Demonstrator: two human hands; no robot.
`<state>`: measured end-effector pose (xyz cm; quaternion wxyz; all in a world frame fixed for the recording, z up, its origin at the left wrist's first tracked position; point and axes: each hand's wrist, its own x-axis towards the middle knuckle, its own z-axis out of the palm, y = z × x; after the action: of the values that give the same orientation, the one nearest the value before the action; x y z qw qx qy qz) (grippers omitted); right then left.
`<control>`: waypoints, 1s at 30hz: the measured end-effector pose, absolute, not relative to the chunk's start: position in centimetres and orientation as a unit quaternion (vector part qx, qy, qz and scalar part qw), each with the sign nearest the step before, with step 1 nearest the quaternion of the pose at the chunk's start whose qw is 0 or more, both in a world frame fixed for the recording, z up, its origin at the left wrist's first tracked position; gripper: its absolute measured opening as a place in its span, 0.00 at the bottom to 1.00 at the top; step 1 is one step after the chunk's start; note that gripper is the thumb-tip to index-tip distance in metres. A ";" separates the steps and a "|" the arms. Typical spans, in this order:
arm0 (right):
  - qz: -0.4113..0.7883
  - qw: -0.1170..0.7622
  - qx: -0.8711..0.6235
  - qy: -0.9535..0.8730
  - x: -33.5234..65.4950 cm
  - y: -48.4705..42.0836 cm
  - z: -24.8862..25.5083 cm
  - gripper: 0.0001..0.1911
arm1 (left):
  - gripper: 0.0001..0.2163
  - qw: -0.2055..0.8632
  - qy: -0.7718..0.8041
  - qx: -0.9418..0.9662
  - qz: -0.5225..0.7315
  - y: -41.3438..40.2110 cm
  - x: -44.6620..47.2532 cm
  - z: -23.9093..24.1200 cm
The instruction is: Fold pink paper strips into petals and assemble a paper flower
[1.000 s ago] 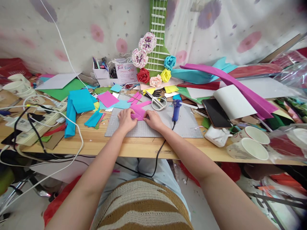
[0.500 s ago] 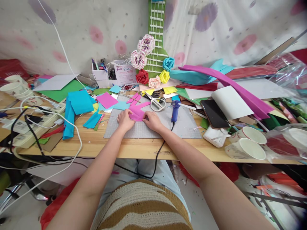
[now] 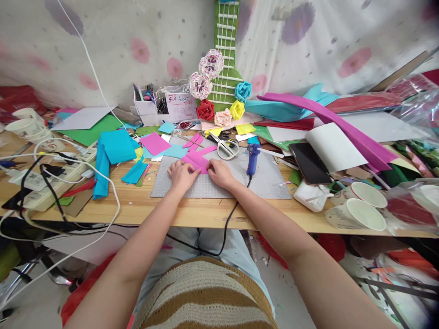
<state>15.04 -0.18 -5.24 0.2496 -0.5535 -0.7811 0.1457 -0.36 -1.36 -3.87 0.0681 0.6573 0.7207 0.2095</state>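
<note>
A piece of magenta crepe paper lies on the grey cutting mat between my two hands. My left hand pinches its lower edge with thumb and index finger. On the paper's right edge, my right hand is closed, thumb and fingers together. Scissors with pale handles rest just beyond my right hand. To the right, a blue glue gun lies on the mat, its black cable running down over the table edge. Narrow magenta strips are behind the paper.
Blue crepe paper and a power strip with tangled cables lie left. Rightward are a phone, a white roll and paper cups. A green guitar-shaped piece with paper flowers stands at the back.
My left thumb and index finger have slid right along the paper's lower edge, closer to my right hand. The whole view has shifted slightly.
</note>
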 end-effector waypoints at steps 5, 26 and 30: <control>0.121 0.252 -0.552 -0.786 14.9 -0.3 -5.3 0.02 | 0.11 0.072 0.722 0.653 0.215 -1.4 -0.5 -3.9; 0.146 0.244 -0.532 -0.798 15.4 0.3 -5.6 0.05 | 0.10 0.079 0.699 0.676 0.219 -1.5 -0.9 -4.2; 0.173 0.247 -0.514 -0.803 15.8 0.4 -5.5 0.06 | 0.08 0.097 0.699 0.674 0.219 -1.4 -1.3 -4.1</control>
<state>15.80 0.43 -5.49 0.2466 -0.5145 -0.8029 0.1726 -1.27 -1.42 -4.07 0.0968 0.6739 0.6990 0.2189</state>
